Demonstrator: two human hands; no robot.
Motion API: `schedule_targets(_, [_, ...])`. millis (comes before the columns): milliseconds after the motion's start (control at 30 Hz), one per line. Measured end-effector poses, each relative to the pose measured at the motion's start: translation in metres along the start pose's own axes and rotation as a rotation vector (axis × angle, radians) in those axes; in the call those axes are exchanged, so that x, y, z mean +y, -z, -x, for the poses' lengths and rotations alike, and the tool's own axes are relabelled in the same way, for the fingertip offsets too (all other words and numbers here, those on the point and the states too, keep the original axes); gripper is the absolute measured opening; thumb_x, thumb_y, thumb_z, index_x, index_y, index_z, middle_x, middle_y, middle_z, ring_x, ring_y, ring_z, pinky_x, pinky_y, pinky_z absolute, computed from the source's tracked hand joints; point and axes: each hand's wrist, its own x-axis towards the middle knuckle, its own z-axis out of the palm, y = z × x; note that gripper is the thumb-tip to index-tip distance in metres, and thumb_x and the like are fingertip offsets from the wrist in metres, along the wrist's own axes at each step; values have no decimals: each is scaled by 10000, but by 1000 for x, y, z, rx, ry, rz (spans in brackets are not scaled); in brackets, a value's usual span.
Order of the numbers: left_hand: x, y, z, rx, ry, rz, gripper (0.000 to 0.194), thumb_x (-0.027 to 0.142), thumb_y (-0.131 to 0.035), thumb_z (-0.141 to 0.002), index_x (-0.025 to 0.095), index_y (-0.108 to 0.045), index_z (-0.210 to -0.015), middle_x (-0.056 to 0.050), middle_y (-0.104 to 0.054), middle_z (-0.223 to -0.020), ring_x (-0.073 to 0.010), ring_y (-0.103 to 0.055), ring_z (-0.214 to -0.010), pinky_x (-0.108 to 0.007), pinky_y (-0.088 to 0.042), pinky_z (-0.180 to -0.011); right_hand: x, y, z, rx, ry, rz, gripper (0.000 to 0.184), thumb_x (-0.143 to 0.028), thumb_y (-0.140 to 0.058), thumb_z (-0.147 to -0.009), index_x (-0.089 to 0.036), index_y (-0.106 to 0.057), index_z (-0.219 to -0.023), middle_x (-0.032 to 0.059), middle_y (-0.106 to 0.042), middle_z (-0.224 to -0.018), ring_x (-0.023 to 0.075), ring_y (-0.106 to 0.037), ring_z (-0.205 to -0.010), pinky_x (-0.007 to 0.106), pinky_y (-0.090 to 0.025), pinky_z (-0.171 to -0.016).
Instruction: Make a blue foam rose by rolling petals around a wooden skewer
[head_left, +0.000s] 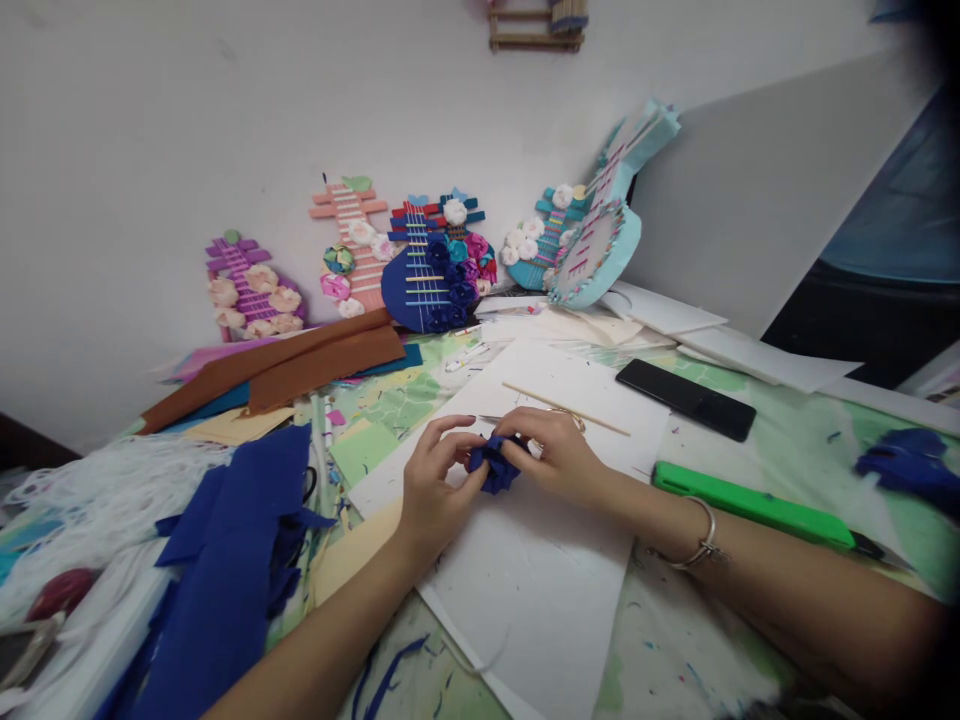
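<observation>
A dark blue crepe paper flower (496, 472) is pinched between both hands, over white paper sheets (540, 590). My left hand (441, 480) grips its left side with thumb and fingers. On the other side, my right hand (551, 450) presses its thumb and fingertips at the flower's upper right edge. Just beyond the right hand lie a thin wooden stick (566, 409) and a pair of scissors, mostly hidden, with gold-coloured handles (574, 416). Blue crepe paper (225, 560) is piled to the left of my left forearm.
A black phone (686, 399) and a green utility knife (754, 507) lie to the right. Decorated paper instruments, among them a blue one (409, 285), lean on the wall. Brown crepe paper (322, 365) and white string (97, 490) lie on the left.
</observation>
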Motion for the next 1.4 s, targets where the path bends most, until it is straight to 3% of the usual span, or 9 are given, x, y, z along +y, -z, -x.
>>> schedule_targets(67, [0,0,0,-3,-2,3,205,78,-593,-733,193,-632,-898,-80,-553,-1088,-185,-585,-967,-277,-534,-733,0,-1,0,11,34,25,138,-131,-489,-810,-173,-617,-838,55,-653,-833,149,-584,-771,279,-461,-709])
schedule_targets(200, [-2,1,1,-10,32,58,359,93,-576,-760,231,-595,-1091,-78,-528,-1134,-164,-597,-922,-286,-540,-735,1,0,0,33,142,53,170,-111,-470,-794,-169,-608,-876,79,-648,-865,164,-591,-808,289,-479,-727])
schedule_targets(333, [-2,2,-1,-48,21,-6,280,106,-543,-791,234,-657,-1013,-83,-541,-1131,-204,-546,-1064,-305,-523,-790,2,5,-1,24,232,46,229,-89,-439,-767,-169,-601,-907,98,-644,-903,175,-596,-846,306,-495,-758])
schedule_targets(633, [2,2,-3,4,146,56,164,160,-537,-808,214,-678,-872,-80,-546,-1101,-188,-560,-1015,-242,-535,-685,-1,14,-3,-150,145,-44,404,-76,-519,-666,-181,-559,-1053,92,-603,-1039,199,-557,-976,347,-468,-849])
schedule_targets(867, [2,2,-3,38,228,134,120,185,-574,-796,202,-684,-843,-74,-560,-1067,-176,-562,-1002,-226,-537,-680,6,9,-4,-119,130,-62,345,-61,-506,-714,-169,-575,-1034,85,-613,-992,160,-571,-876,291,-487,-752])
schedule_targets(1133, [-2,2,-5,42,301,220,90,201,-602,-776,191,-675,-827,-71,-551,-1069,-169,-558,-1002,-234,-530,-725,5,11,-5,-118,137,-55,416,6,-452,-678,-167,-594,-1028,82,-627,-1002,164,-583,-919,307,-480,-810])
schedule_targets(1400, [-4,3,-6,0,336,237,103,203,-605,-752,178,-676,-821,-75,-554,-1073,-176,-568,-981,-251,-521,-743,11,9,-5,-132,148,-70,317,-43,-531,-730,-173,-596,-1012,78,-635,-989,163,-593,-889,317,-492,-792])
